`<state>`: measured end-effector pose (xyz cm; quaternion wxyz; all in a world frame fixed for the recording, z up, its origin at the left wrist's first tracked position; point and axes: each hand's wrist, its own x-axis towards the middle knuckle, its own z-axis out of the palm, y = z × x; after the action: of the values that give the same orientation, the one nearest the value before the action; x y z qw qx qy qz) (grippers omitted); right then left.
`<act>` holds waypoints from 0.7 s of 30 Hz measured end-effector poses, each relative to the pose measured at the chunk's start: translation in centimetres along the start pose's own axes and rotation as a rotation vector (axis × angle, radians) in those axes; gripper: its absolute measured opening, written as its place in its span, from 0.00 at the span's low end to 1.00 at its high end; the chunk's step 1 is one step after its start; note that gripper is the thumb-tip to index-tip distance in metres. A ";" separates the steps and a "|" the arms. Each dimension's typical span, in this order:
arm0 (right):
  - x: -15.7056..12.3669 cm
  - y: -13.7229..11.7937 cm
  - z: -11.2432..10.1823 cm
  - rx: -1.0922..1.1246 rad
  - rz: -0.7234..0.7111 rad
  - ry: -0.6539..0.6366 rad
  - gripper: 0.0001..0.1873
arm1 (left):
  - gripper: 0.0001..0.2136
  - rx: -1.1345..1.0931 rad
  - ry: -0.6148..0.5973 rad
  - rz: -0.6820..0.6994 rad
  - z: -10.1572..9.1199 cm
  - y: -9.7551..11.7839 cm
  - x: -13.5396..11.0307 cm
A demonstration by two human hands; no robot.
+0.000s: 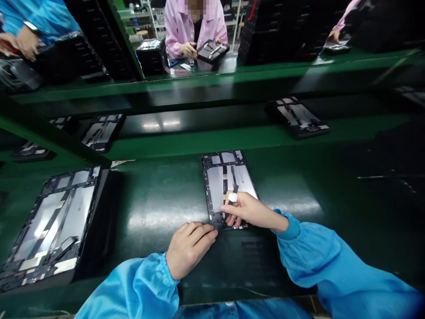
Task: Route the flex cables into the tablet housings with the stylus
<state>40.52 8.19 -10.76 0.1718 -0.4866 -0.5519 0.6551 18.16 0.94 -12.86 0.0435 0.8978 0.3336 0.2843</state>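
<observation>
Right hand [248, 212] pinching a dark strip [231, 195] on a tablet frame [223, 177]
Left hand [190, 250] curled, holding nothing, beside the frame's near corner on the worktop [149, 212]

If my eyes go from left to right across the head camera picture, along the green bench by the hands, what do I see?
Big tablet frame → left hand → right hand → blue right sleeve
</observation>
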 end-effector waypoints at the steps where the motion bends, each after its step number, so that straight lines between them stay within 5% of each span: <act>1: 0.0 0.0 0.0 -0.002 -0.002 0.002 0.19 | 0.08 0.003 -0.002 -0.001 0.0 0.0 0.0; 15: -0.1 0.1 0.0 -0.013 -0.004 0.007 0.20 | 0.08 0.015 -0.027 -0.008 0.1 0.0 -0.1; 21: 0.0 -0.1 0.1 -0.002 0.009 0.012 0.19 | 0.15 0.126 -0.139 0.072 -0.3 -0.1 -0.1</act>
<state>40.45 8.15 -10.66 0.1715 -0.4931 -0.5495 0.6523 17.90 0.88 -12.66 -0.0001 0.9277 0.3145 0.2010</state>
